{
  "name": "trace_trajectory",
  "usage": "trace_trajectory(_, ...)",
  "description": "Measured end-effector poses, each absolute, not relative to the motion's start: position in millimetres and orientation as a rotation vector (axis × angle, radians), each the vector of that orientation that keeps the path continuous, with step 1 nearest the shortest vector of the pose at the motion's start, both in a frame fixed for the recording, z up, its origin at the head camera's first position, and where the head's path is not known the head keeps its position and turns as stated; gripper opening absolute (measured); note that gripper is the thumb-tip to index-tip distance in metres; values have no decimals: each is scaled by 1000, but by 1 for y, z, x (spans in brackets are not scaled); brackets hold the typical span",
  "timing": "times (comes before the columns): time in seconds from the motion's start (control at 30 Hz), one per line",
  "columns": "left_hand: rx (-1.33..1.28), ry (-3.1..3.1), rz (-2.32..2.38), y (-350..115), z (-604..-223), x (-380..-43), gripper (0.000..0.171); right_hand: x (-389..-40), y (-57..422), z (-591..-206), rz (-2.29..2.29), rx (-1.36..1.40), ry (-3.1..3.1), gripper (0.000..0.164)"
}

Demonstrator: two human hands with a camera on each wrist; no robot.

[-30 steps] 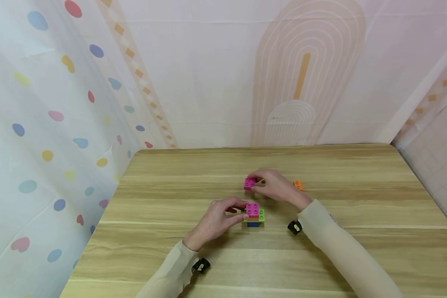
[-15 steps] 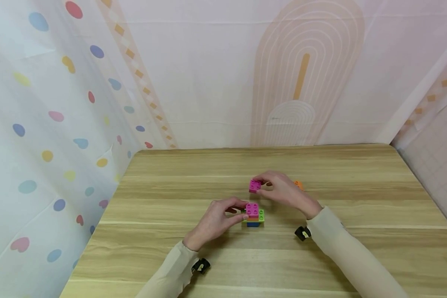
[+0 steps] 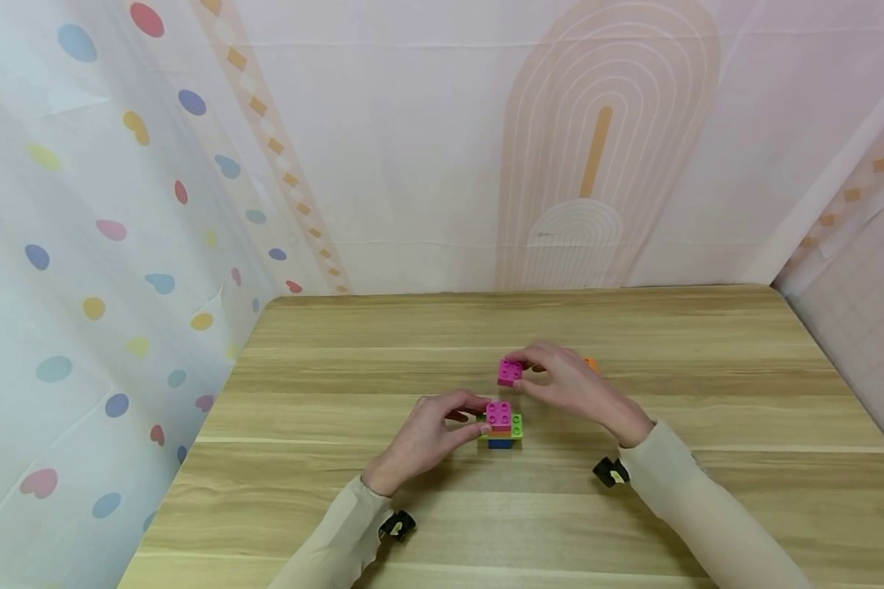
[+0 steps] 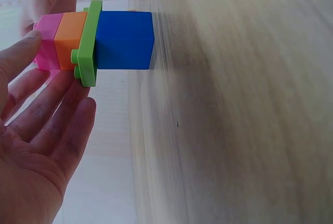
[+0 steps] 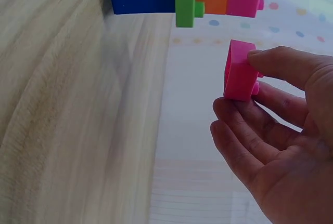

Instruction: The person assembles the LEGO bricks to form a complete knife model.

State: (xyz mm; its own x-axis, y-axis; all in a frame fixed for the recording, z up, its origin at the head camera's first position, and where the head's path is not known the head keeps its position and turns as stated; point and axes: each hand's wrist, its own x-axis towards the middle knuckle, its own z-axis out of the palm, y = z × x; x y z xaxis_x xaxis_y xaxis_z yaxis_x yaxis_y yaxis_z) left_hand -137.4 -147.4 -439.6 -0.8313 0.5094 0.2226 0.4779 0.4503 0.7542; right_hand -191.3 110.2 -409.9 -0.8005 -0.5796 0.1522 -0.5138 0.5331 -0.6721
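Note:
A stack of toy building bricks stands upright on the table: a blue brick (image 4: 125,40) at the bottom, a wider green plate (image 4: 89,47), an orange brick (image 4: 68,39), and a pink brick (image 3: 498,413) on top. My left hand (image 3: 429,433) pinches the top of this stack between thumb and fingers, its other fingers spread beside it. Just behind the stack, my right hand (image 3: 563,383) holds a loose pink brick (image 5: 240,70) between thumb and fingertips. That brick is raised off the table, its studs turned toward the palm in the right wrist view.
Another orange brick (image 3: 592,365) lies on the wooden table (image 3: 324,458) behind my right hand, partly hidden by it. A patterned curtain (image 3: 427,164) hangs along the table's back edge, with a dotted one (image 3: 118,327) at the left.
My right hand has moved a little to the right and nearer to me, carrying the loose pink brick with it. The left hand and the stack have stayed in place.

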Motion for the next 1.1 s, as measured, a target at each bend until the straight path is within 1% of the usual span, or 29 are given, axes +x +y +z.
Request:
trace_trajectory(0.7,935,2647,1370,-148,-442,-138,23,-170,115,-401,-1144,-1080,2746,35)
trace_trajectory(1.1,915,2641,1358,-146,-442,-139,24,-164,112,-403,-1179,-1172,2728,34)
